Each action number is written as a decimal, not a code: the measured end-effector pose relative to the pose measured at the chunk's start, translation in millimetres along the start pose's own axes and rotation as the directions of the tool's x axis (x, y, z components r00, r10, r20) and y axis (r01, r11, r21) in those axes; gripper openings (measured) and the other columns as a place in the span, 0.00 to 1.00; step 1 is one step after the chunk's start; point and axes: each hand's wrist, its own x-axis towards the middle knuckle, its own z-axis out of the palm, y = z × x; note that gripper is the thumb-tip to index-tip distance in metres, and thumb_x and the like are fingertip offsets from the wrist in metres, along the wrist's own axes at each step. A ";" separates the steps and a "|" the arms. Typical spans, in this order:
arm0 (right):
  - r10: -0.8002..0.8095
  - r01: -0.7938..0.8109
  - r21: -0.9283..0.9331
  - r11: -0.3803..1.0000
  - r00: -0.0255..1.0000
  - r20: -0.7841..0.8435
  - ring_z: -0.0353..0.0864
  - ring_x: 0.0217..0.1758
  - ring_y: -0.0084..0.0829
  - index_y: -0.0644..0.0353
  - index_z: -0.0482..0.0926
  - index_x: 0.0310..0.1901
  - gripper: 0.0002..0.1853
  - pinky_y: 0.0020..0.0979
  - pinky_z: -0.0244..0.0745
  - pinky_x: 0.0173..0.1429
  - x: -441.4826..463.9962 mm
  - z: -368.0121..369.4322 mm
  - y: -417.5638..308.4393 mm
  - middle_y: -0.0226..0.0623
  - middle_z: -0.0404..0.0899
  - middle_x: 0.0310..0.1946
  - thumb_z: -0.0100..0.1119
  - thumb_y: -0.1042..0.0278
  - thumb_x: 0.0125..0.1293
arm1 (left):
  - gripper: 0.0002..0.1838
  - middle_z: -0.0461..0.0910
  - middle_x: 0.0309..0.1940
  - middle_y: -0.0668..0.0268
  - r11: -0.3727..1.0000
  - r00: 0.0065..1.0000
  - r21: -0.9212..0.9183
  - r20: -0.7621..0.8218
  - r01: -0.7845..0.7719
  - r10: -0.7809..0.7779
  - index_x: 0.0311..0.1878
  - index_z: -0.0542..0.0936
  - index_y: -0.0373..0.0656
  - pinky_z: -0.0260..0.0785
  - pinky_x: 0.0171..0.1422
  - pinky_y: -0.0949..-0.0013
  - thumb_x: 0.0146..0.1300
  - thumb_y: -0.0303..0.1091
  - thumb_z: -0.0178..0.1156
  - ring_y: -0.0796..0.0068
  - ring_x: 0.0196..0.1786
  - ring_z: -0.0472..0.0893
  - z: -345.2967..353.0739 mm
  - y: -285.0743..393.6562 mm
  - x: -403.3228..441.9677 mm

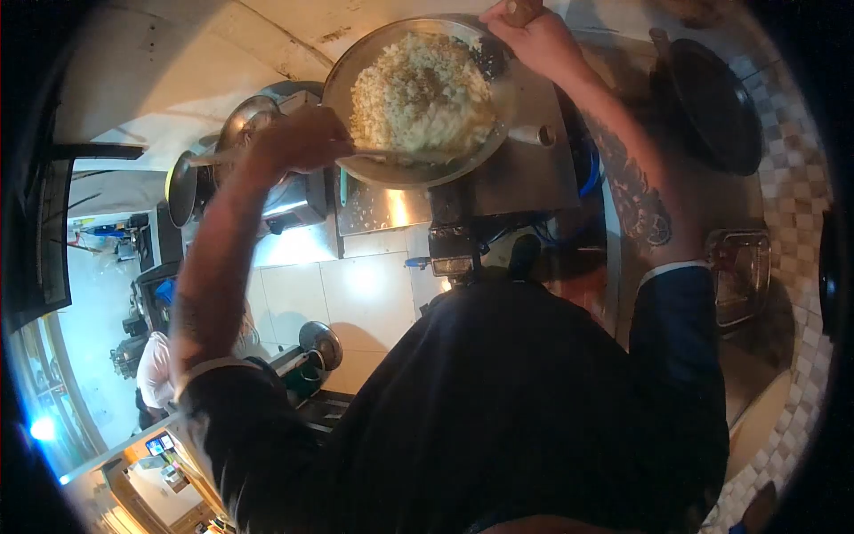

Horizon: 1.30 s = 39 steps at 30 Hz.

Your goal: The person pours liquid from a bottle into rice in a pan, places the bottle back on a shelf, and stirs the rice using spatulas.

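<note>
Over the metal bench (534, 185), a wide pan (445, 173) holds heaped rice (422, 93); near its far rim the right hand (523, 25) is partly cut off, its grip unreadable; the left hand's (313, 138) grip is closed round a slim utensil (378, 154), its tip indistinct.

The wall (205, 53) is pale and bears dark stains (336, 34). The floor (285, 298) is laid with large, light tiles and shows a bright reflection (363, 278). Small square tiles (802, 182) in mixed light and brown tones line the right edge of the view. A dark frame (55, 236) stands at left. At lower left, a bluish-white light (42, 428) shines near wood-toned furniture (191, 513).
</note>
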 end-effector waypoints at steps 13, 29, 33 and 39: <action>0.052 -0.050 -0.042 0.998 0.998 0.047 0.69 0.71 0.58 0.41 0.77 0.69 0.28 0.57 0.63 0.77 -10.6 -9.4 -2.9 0.42 0.83 0.59 0.62 0.49 0.69 | 0.15 0.80 0.22 0.65 0.638 0.939 -0.714 0.083 0.290 -0.333 0.49 0.86 0.40 0.68 0.24 0.72 0.77 0.42 0.58 0.78 0.19 0.76 41.4 -47.3 -38.0; 0.116 -0.073 0.300 0.951 0.985 -0.127 0.81 0.55 0.42 0.49 0.84 0.57 0.18 0.47 0.67 0.69 -0.5 41.1 12.9 0.40 0.85 0.50 0.61 0.54 0.70 | 0.28 0.86 0.48 0.49 0.985 0.868 -0.172 -0.485 0.018 -0.101 0.66 0.79 0.42 0.81 0.54 0.55 0.60 0.25 0.57 0.52 0.46 0.87 156.5 -20.3 3.1; 0.242 -0.155 0.600 0.785 0.968 -0.066 0.83 0.50 0.35 0.50 0.86 0.55 0.15 0.41 0.72 0.62 3.1 41.2 12.8 0.36 0.86 0.47 0.60 0.54 0.72 | 0.27 0.86 0.45 0.48 0.951 0.935 -0.306 -0.321 0.048 -0.150 0.69 0.77 0.43 0.81 0.52 0.57 0.64 0.25 0.60 0.51 0.46 0.88 88.9 -18.7 -54.4; 0.365 -0.260 0.753 0.604 0.931 0.029 0.86 0.43 0.26 0.50 0.88 0.51 0.13 0.31 0.81 0.51 -4.5 44.2 20.2 0.29 0.88 0.43 0.60 0.54 0.76 | 0.25 0.86 0.51 0.45 0.956 0.973 -0.287 -0.194 0.066 -0.126 0.72 0.74 0.38 0.80 0.53 0.59 0.72 0.27 0.55 0.47 0.49 0.88 95.6 -20.1 -107.6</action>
